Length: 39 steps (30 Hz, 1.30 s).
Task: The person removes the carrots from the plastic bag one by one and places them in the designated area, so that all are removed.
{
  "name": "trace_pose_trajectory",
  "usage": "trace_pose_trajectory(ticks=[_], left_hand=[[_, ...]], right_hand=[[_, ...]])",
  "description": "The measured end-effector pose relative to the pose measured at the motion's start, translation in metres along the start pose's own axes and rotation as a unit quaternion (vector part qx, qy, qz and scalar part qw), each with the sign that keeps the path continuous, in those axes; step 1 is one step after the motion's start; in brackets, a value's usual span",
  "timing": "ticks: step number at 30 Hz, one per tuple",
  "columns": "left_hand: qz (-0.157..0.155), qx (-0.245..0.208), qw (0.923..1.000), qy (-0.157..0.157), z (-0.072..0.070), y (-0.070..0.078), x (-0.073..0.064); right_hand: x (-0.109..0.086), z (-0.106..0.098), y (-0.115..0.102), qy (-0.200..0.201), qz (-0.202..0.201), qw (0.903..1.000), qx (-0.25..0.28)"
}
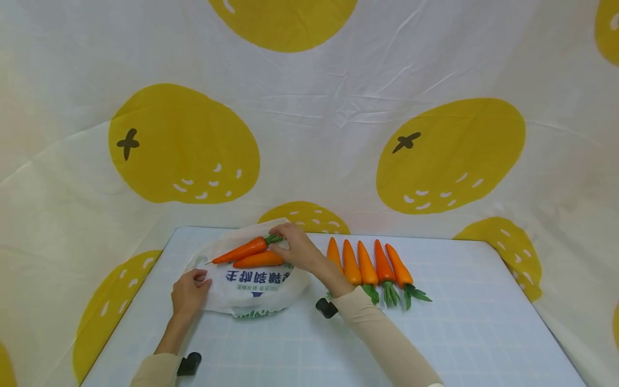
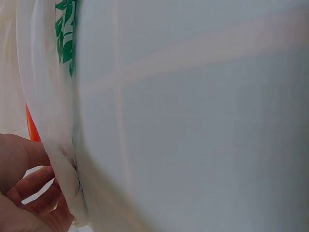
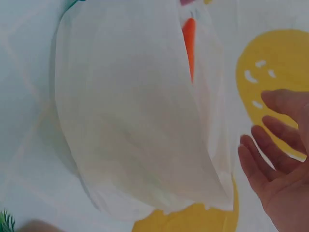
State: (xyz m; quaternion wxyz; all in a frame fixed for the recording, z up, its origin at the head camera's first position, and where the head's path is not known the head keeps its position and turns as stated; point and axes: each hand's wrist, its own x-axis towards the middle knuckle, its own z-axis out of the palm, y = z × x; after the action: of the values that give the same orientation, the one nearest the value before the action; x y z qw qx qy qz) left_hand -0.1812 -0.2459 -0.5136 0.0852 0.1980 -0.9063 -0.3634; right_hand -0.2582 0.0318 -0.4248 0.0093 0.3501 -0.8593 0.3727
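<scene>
A white plastic bag with dark blue lettering and green leaf print lies at the left of the table. In its opening lie two orange carrots, the upper carrot with green leaves and the lower carrot. My left hand pinches the bag's left edge between thumb and fingers, as the left wrist view shows. Over the far right side of the bag is my right hand, by the upper carrot's leaves. In the right wrist view its fingers are spread, with nothing between them.
Right of the bag, several carrots lie in a row with their leaves toward the near side. The right forearm passes in front of the row's left end. A white cloth with yellow fruit print hangs behind the table.
</scene>
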Motion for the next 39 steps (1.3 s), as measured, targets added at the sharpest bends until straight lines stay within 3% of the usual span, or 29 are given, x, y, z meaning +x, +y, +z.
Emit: trace_pose_trajectory(ticks=[10, 16, 25, 31, 39], left_hand=[[-0.002, 0.0, 1.0, 0.007, 0.0, 0.001, 0.0], [-0.005, 0.003, 1.0, 0.007, 0.001, 0.003, -0.001], [-0.011, 0.007, 0.9999, 0.007, 0.0, 0.004, 0.0], [-0.015, 0.005, 0.9998, 0.007, 0.001, 0.004, 0.001], [-0.007, 0.006, 0.9999, 0.005, 0.0, 0.003, 0.0]], right_hand=[[0.014, 0.03, -0.002, -0.034, 0.032, 0.9949, -0.09], [0.018, 0.045, -0.003, -0.041, 0.034, 0.9842, -0.169], [0.024, 0.068, 0.0, -0.049, 0.021, 0.9623, -0.267], [0.025, 0.075, -0.004, -0.067, 0.026, 0.9403, -0.333], [0.023, 0.085, -0.006, -0.092, 0.035, 0.9187, -0.382]])
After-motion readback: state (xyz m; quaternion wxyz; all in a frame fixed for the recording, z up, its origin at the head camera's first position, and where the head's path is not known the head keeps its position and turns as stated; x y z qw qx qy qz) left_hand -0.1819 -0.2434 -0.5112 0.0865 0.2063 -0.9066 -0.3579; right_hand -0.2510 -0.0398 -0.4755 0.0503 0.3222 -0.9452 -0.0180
